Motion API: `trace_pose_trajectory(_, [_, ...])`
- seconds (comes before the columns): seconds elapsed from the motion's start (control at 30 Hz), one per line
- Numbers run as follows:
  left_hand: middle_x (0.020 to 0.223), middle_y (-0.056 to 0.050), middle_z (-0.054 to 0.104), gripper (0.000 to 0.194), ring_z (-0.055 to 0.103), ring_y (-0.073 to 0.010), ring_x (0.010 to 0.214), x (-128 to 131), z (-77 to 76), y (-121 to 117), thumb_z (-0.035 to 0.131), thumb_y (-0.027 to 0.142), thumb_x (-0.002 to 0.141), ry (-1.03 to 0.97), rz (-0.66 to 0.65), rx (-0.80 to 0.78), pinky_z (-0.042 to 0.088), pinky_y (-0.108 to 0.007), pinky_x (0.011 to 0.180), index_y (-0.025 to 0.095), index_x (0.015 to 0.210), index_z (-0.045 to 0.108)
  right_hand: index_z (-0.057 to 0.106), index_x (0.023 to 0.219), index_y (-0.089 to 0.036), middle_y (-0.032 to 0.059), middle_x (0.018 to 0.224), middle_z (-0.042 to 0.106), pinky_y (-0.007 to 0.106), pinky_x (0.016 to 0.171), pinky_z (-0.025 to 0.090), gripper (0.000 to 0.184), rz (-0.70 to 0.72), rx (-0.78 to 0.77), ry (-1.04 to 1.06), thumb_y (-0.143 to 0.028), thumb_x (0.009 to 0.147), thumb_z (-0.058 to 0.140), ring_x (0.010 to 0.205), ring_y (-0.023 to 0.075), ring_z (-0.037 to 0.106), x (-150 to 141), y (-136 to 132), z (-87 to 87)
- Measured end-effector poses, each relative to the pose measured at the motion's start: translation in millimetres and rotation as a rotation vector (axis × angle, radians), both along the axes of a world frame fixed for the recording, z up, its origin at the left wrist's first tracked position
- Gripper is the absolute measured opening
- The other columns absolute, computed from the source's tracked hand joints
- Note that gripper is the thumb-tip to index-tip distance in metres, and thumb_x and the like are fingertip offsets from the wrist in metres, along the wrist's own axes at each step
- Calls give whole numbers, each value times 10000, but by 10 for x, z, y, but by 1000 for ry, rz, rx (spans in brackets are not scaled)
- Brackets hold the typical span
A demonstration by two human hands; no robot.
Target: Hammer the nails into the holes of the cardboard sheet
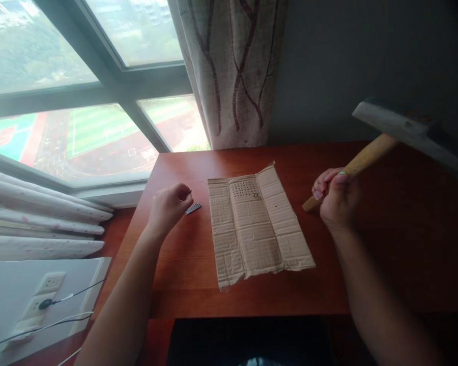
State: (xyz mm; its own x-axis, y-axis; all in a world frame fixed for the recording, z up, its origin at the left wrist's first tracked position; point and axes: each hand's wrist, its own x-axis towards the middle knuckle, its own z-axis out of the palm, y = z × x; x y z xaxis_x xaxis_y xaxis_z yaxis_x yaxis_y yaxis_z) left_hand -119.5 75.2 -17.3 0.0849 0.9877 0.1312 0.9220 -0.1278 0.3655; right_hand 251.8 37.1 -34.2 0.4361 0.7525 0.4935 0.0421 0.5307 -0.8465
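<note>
My right hand (335, 195) is closed round the wooden handle of a hammer (370, 155), which is raised with its metal head (412, 133) up at the right. My left hand (170, 204) hovers over the wooden table (183, 264), fingers pinched on a thin nail (190, 192). Just right of it, a small bunch of nails (193, 208) lies on the table. Between my hands lies a creased piece of cardboard (252, 229) with a grid of small holes (243, 189) near its top and a nail stuck at that grid's right edge.
A large window (80, 101) fills the left, with a patterned curtain (232, 71) behind the table and rolled fabric (41, 223) below the sill. A socket strip with plugged cables (41, 305) sits at bottom left. A dark wall (366, 61) stands behind.
</note>
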Motion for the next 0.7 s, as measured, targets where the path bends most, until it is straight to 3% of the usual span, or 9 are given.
trace_pose_trajectory(0.17, [794, -24, 702, 182, 701, -178, 755, 275, 225, -115, 745, 316, 765, -736, -48, 12, 546, -283, 661, 190, 848, 644, 491, 671, -223, -55, 537, 412, 240, 403, 309, 473, 47, 25, -3, -594, 942, 603, 426, 88, 389, 7, -3, -2])
trace_pose_trajectory(0.27, [785, -29, 708, 175, 708, -166, 742, 586, 394, -228, 765, 279, 758, -925, -139, -14, 569, -273, 643, 180, 835, 642, 485, 664, -224, -56, 526, 398, 241, 400, 305, 472, 66, 26, -2, -582, 949, 601, 421, 87, 370, 9, -5, 1])
trace_pose_trajectory(0.43, [790, -31, 744, 94, 693, -141, 714, 1012, 422, -290, 740, 215, 784, -825, -314, -16, 545, -248, 631, 167, 861, 716, 465, 637, -222, -54, 520, 391, 243, 399, 290, 495, 84, 36, -8, -581, 952, 594, 416, 85, 351, 4, -4, -5])
trace_pose_trajectory(0.7, [718, 10, 729, 20, 635, -106, 624, 1169, 289, -214, 709, 196, 810, -635, -302, 101, 500, -224, 601, 184, 820, 722, 455, 661, -222, -58, 519, 369, 237, 384, 254, 469, 84, 73, -25, -545, 985, 560, 407, 81, 340, 6, 8, -33])
